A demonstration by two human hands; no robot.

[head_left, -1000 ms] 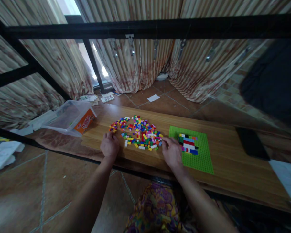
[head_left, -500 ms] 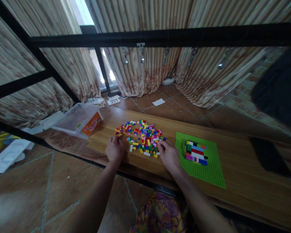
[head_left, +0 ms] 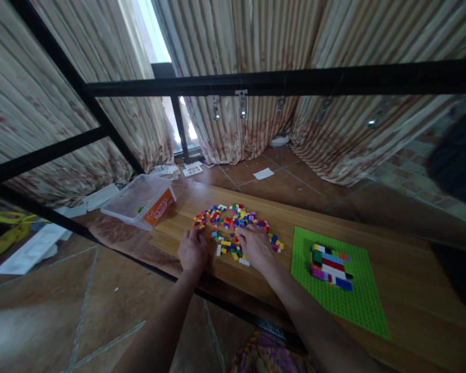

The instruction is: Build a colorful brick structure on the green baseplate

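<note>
Head view. A wooden tabletop point(head_left: 396, 259) runs across the scene behind a black metal frame bar point(head_left: 295, 81). A scatter of small coloured building bricks point(head_left: 226, 223) lies on its left part.

The left hand point(head_left: 193, 251) rests on the wood at the near left edge of the scatter. Its back faces up and its fingers are curled under. Whether it grips a brick cannot be told.

The right hand point(head_left: 256, 247) lies over the near middle of the scatter, touching it. Its fingers are bent down among the bricks and their tips are hidden. Whether they pinch anything cannot be told. The two hands are near each other, with a few bricks between them.

To the right of the scatter, apart from it, a green baseplate point(head_left: 359, 305) lies flat. A low block of joined bricks point(head_left: 331, 265) in red, white, blue, green and pink sits on its far half.

A clear plastic tub point(head_left: 140, 199) with an orange label stands at the left end of the tabletop. Striped curtains point(head_left: 236, 41) hang behind. Papers point(head_left: 263, 173) lie on the tiled floor point(head_left: 62, 300).
</note>
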